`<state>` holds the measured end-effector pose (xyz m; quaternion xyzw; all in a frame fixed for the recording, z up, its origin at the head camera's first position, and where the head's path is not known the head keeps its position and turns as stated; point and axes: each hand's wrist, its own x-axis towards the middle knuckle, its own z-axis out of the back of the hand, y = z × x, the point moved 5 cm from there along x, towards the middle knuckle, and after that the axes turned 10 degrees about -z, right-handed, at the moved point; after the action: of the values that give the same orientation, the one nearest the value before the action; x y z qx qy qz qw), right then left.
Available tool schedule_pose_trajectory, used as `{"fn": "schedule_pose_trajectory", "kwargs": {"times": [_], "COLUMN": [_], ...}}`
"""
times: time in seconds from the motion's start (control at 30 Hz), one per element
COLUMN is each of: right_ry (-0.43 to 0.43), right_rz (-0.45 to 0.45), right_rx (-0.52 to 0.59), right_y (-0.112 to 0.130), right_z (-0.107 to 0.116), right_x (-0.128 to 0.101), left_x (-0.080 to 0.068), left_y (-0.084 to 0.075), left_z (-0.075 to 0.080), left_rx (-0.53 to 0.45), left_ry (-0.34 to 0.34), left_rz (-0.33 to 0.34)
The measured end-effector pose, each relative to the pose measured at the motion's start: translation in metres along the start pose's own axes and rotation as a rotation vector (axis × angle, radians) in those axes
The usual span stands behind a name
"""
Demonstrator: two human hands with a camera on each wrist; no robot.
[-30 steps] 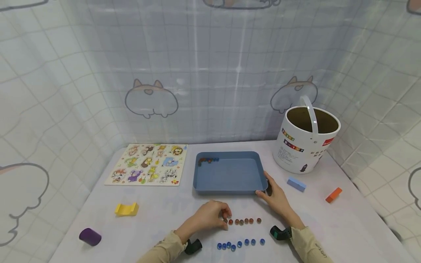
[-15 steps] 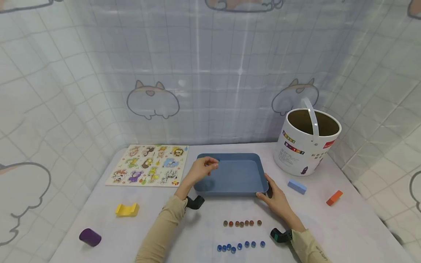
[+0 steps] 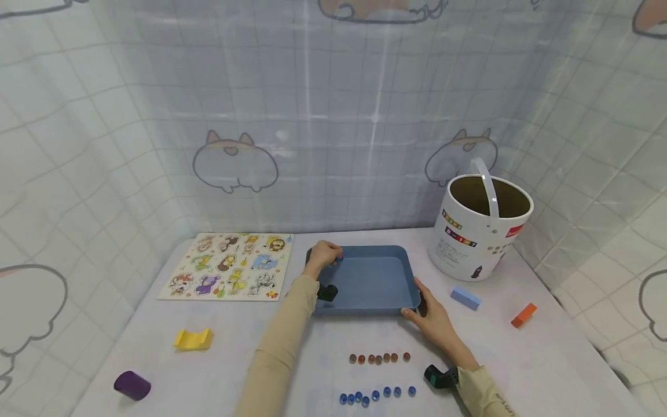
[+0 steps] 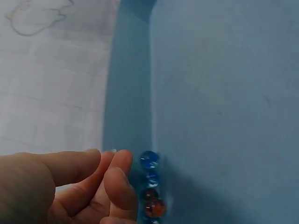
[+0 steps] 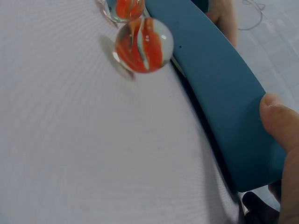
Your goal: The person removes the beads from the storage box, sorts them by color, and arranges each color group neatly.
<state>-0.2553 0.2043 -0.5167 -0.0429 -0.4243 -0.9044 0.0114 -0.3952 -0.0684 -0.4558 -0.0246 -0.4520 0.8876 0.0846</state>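
Observation:
A blue tray [image 3: 365,281] lies mid-table. My left hand [image 3: 329,255] reaches over its far-left corner, where a short line of blue and red marbles [image 4: 150,184] lies against the tray wall [image 4: 128,93]. In the left wrist view my left hand [image 4: 117,163] hovers just left of those marbles, fingers relaxed, with nothing seen between them. My right hand [image 3: 418,304] grips the tray's near-right corner, thumb on the rim. In front of the tray lie a row of red marbles [image 3: 378,358] and a row of blue marbles [image 3: 375,396]. Two red marbles [image 5: 142,44] show beside the tray wall [image 5: 219,84].
An animal puzzle board [image 3: 229,266] lies at the back left. A yellow block [image 3: 193,340] and a purple cylinder [image 3: 132,385] sit front left. At the right stand a white bucket [image 3: 482,231], a light blue block [image 3: 465,298] and an orange block [image 3: 523,315].
My left hand has left the red marble row and moved up to the tray's far-left corner. The right hand has stayed on the tray's near-right corner.

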Motion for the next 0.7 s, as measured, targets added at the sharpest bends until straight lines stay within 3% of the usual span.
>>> {"fn": "schedule_pose_trajectory", "kwargs": {"times": [0.13,0.43,0.7], "right_ry": [0.002,0.01,0.006], "right_rz": [-0.011,-0.016,-0.016], "right_rx": [-0.004,0.005,-0.003], "right_y": [0.001,0.0034,0.0013], "right_z": [0.0007,0.0001,0.0], "right_x": [0.0009,-0.0005,0.0006], "left_x": [0.001,0.0047,0.0028], "left_y": [0.0,0.0003,-0.0042], "left_z": [-0.0014,-0.0045,-0.0099], "left_rx": [0.018,0.214,0.347], "left_ry": [-0.015,0.013,0.039], "left_rz": [0.008,0.095,0.075]}}
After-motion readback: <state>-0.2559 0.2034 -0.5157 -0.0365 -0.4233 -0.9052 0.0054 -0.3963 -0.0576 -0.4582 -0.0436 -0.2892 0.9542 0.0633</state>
